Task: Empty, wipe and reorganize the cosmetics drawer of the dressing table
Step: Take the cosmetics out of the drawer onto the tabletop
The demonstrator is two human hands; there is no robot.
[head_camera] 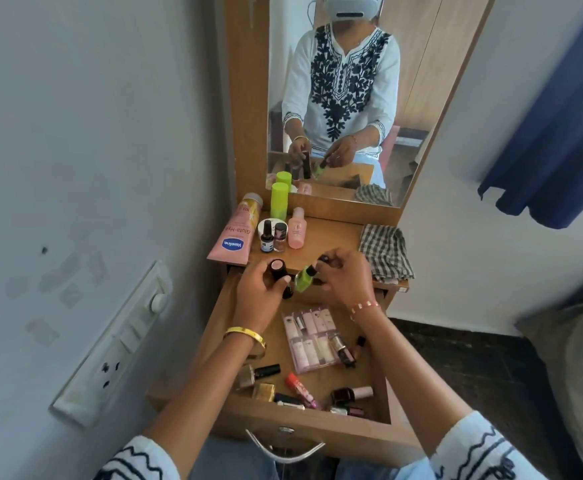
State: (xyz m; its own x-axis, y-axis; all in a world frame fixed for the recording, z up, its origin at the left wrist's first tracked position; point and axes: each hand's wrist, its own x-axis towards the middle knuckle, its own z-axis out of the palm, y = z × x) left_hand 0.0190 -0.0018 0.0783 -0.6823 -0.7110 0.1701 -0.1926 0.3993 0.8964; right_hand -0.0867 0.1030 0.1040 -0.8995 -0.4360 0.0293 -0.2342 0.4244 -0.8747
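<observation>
Hands above the open drawer's back edge: left hand gripping a dark tube, right hand pinching a green nail-polish bottle by its black cap. Glass, small, light, probably slick and breakable; safest held around the body, not the cap alone.

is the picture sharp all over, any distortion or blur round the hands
Head view: wide-angle bending bows the wall and mirror frame outward at the edges; the right hand on the green bottle is slightly motion-blurred, the left hand sharper; soft, even daylight with faint shadows; drawer contents look mildly soft.
</observation>
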